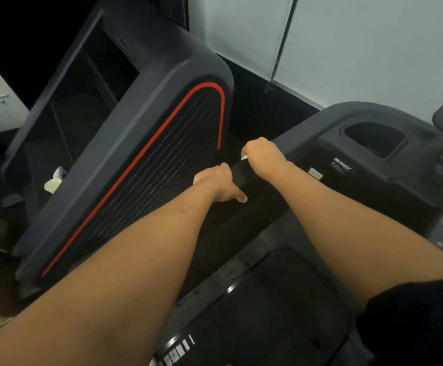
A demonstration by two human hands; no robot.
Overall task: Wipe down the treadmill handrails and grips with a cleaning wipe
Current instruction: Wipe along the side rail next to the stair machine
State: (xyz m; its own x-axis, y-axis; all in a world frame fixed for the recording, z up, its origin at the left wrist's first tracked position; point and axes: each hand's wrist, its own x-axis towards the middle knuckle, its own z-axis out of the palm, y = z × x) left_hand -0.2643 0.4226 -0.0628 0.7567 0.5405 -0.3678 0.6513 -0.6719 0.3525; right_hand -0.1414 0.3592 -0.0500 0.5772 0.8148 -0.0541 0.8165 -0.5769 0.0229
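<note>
Closest to me, a dark sleeve [413,326] fills the lower right corner, cut off by the frame edge. Both bare forearms run forward from there over the treadmill deck [268,299], a matte black surface with a speckled grey side strip and a few pale markings at its near end.

Further out, my left hand [219,184] is wrapped over the handrail [241,173], a smooth black round bar, with its thumb pointing down beneath it. Just beyond, my right hand [264,154] is curled round the same bar where it joins the console. The wipe [244,157] is trapped under that hand; only a thin white sliver shows at the knuckles, so I cannot make out its shape or how much of it covers the rail.

Past the hands, the console [373,180] is moulded dark plastic with a deep rounded cup holder [373,138] and a small label [343,166] whose fine print is unreadable. Left of the rail stands a neighbouring machine [136,167], its ribbed black panel outlined by a curved red stripe [210,87].

Behind it all is a plain pale wall [347,48].
</note>
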